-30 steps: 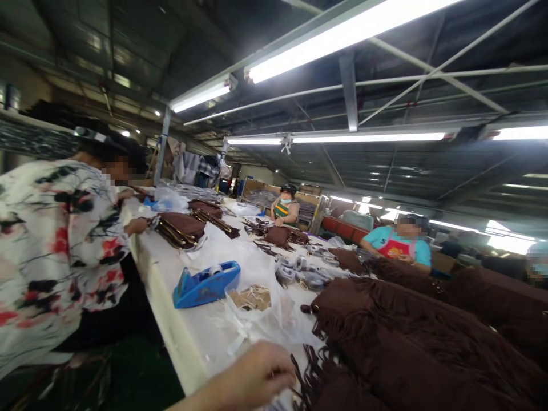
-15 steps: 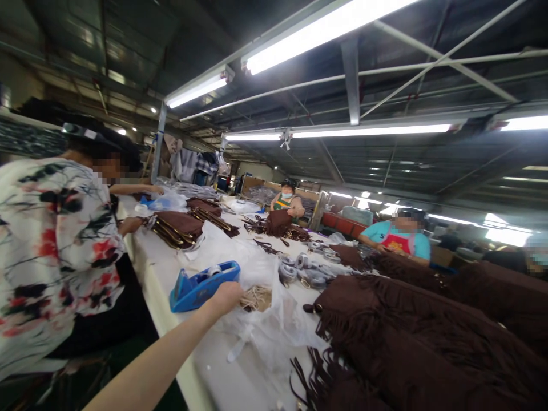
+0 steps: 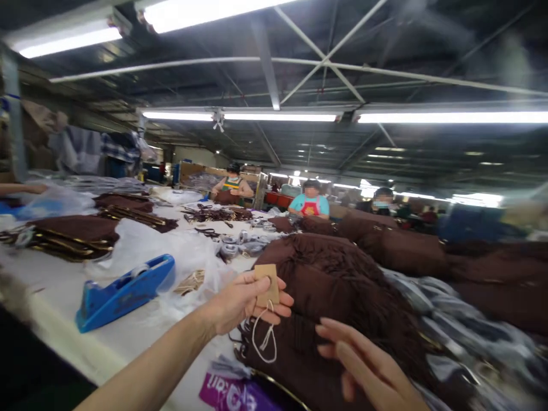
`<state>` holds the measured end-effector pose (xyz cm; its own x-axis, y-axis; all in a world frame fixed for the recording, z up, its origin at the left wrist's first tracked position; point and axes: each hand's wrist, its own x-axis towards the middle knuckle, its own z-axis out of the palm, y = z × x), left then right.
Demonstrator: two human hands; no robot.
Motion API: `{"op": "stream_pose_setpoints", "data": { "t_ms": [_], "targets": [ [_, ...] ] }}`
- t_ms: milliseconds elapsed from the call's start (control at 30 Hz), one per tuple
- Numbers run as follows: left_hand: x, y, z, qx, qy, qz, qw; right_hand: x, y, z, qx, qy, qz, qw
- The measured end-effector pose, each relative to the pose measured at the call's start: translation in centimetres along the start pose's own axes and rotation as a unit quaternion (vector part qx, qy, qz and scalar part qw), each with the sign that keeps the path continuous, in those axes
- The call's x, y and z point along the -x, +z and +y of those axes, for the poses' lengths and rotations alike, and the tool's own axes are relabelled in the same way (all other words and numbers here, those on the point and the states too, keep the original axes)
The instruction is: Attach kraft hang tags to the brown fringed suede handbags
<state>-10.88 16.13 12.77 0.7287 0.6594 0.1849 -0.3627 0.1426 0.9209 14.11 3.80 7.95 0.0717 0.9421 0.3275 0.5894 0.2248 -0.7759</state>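
In my left hand point(image 3: 240, 299) is a small tan cardboard hang tag point(image 3: 266, 285), pinched under the thumb. A white string loop point(image 3: 264, 345) dangles from the tag. My right hand point(image 3: 366, 362) is to the right, fingers apart and nothing in it. Both hands are over a pile of dark brown fringed bags point(image 3: 317, 274). At the near edge, a brown bag with a gold zip point(image 3: 280, 383) lies beside purple printed packaging point(image 3: 240, 394). Behind my left wrist, more tags with strings point(image 3: 190, 282) show in a white plastic bag point(image 3: 160, 245).
A blue tape dispenser point(image 3: 124, 294) stands on the white table point(image 3: 141, 337) at left. Stacked brown zipped pouches point(image 3: 71, 237) lie behind it, grey straps point(image 3: 242, 242) at the centre. Several co-workers sit at the far side, one in a red apron point(image 3: 310, 206). Grey straps also lie right.
My left hand has come out of the white plastic bag with a tag and moved right, over the brown bags. My right hand has come into view. The camera has turned right.
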Motion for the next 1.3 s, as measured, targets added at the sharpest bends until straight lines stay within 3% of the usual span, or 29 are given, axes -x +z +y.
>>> {"op": "stream_pose_setpoints", "data": {
  "t_ms": [67, 167, 300, 400, 500, 600, 667, 900, 1300],
  "targets": [
    [-1.2, 2.9, -1.6, -0.011, -0.035, -0.028, 0.999, -0.5, 0.7, -2.2, -0.080, 0.007, 0.041, 0.996],
    [-2.7, 6.0, -4.1, -0.035, -0.076, -0.059, 0.995, -1.2, 0.8, -4.0, -0.079, -0.020, 0.053, 0.995],
    [-4.2, 8.4, -6.8, -0.028, -0.113, -0.077, 0.990, -0.5, -0.2, -2.7, -0.127, 0.022, 0.055, 0.990],
    [-4.9, 9.4, -7.8, -0.018, -0.124, -0.086, 0.988, 0.6, -1.0, -1.2, -0.134, 0.007, 0.077, 0.988],
    [-5.3, 10.0, -8.1, -0.035, -0.139, -0.138, 0.980, 1.3, -1.7, -0.4, -0.207, -0.001, 0.102, 0.973],
    [-5.3, 10.0, -8.7, -0.075, -0.143, -0.208, 0.965, 1.7, -2.4, -0.1, -0.314, 0.033, 0.123, 0.941],
    [-5.3, 9.8, -9.6, -0.075, -0.150, -0.225, 0.960, 1.9, -2.9, 0.2, -0.372, 0.046, 0.126, 0.919],
    [-5.2, 9.2, -13.6, 0.078, -0.261, -0.193, 0.942, 2.3, -4.3, 1.0, -0.407, 0.035, 0.141, 0.902],
    [-4.4, 10.7, -14.5, 0.072, -0.238, -0.126, 0.960, 2.6, -4.7, 2.3, -0.391, 0.031, 0.141, 0.909]
  ]
}}
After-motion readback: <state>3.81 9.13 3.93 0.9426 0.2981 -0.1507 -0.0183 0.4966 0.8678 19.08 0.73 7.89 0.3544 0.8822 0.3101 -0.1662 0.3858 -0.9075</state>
